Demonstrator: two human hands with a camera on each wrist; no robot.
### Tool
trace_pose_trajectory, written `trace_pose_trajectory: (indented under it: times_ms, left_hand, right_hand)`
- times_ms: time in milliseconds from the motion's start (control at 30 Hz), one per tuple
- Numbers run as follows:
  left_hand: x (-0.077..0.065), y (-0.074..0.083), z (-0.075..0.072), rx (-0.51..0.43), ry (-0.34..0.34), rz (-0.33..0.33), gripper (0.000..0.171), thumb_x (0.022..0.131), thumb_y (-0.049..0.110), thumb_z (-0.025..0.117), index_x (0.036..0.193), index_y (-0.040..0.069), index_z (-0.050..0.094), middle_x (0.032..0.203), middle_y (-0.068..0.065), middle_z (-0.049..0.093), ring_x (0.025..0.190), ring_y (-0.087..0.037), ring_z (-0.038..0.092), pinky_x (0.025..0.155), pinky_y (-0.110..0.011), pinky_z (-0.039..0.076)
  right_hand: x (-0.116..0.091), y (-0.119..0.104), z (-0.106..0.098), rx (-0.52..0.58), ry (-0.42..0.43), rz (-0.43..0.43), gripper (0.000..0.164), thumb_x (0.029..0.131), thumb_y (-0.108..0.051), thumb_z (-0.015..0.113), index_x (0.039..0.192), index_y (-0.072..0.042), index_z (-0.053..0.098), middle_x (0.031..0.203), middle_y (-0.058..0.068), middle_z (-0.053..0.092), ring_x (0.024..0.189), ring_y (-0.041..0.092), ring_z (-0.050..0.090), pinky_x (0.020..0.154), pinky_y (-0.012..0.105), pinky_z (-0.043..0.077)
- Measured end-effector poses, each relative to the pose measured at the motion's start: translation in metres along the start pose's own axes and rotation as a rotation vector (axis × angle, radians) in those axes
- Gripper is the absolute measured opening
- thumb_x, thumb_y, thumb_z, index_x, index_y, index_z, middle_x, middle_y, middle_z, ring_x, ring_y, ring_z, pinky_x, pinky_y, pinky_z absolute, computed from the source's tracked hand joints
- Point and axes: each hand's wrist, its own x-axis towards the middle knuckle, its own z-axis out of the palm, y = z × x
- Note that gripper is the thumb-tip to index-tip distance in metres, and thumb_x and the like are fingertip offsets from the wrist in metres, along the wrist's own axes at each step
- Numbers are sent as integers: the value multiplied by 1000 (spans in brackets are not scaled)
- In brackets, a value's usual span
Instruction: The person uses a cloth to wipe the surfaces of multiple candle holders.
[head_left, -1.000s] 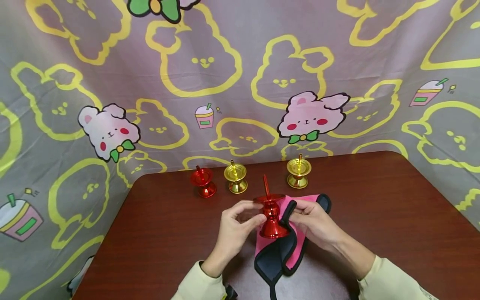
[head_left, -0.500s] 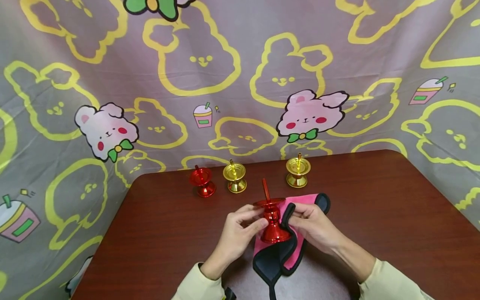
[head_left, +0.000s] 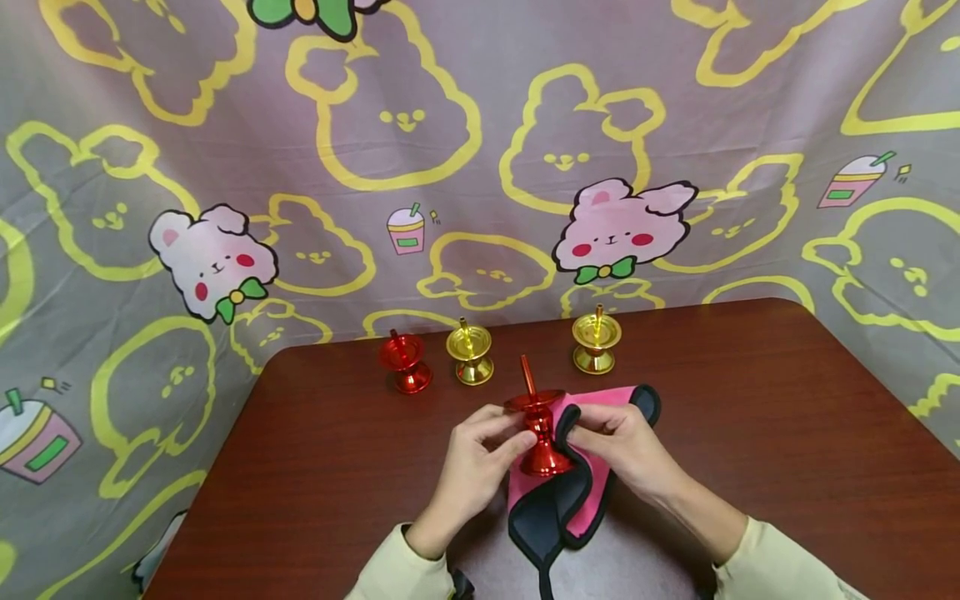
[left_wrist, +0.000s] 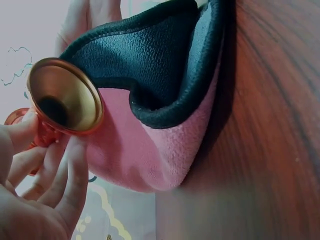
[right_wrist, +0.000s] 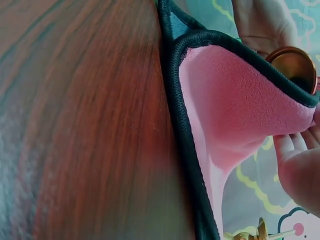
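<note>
Held up over the table is a shiny red metal candle holder (head_left: 543,454) with a dish and a thin upright stem. My left hand (head_left: 480,458) grips its waist between thumb and fingers. In the left wrist view the hollow golden underside of its base (left_wrist: 75,100) shows. My right hand (head_left: 626,446) pinches a pink cloth (head_left: 600,500) with a black backing and black edging, folded against the holder's right side. The cloth's lower part hangs toward the table. In the right wrist view the cloth (right_wrist: 230,95) covers part of the holder's base (right_wrist: 292,65).
Along the back of the dark red wooden table (head_left: 750,400) stand a smaller red candle holder (head_left: 407,364) and two gold ones, one left (head_left: 471,350) and one right (head_left: 596,340). A patterned curtain (head_left: 480,150) hangs right behind the table.
The red candle holder dipped slightly, then rose a little and now leans a bit more to the left. The right hand shifted slightly left with the cloth. Both hands keep their hold.
</note>
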Motion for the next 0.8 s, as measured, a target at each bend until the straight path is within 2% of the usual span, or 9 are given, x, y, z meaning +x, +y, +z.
trace_pose_trajectory:
  times_ms: [167, 367, 600, 800]
  left_hand:
    - [2, 1, 4, 92, 63, 25, 28, 82, 17, 85, 107, 7, 79, 94, 4, 71, 85, -16, 63, 68, -25, 51]
    - [4, 3, 8, 231, 125, 106, 28, 77, 18, 88, 102, 7, 81, 87, 3, 70, 78, -13, 62, 62, -24, 49]
    - [4, 1, 11, 409, 170, 213, 27, 74, 21, 89, 96, 8, 82, 79, 4, 65, 66, -8, 54, 53, -16, 40]
    - [4, 1, 11, 454, 181, 253, 22, 74, 21, 90, 92, 9, 82, 78, 5, 62, 64, -6, 52, 53, -15, 38]
  right_hand:
    - [0, -3, 3, -92, 44, 11, 24, 92, 7, 66, 114, 16, 66, 104, 9, 75, 91, 14, 70, 81, 29, 57]
    - [1, -4, 10, -204, 101, 3, 28, 90, 7, 69, 118, 13, 67, 109, 22, 71, 95, 11, 70, 81, 26, 56]
    - [0, -8, 25, -383, 178, 4, 27, 89, 2, 73, 116, 2, 73, 110, 13, 73, 99, 12, 69, 81, 23, 55]
    - [-1, -11, 32, -427, 216, 21, 28, 88, 1, 74, 116, 1, 74, 109, 11, 74, 99, 14, 69, 81, 22, 54]
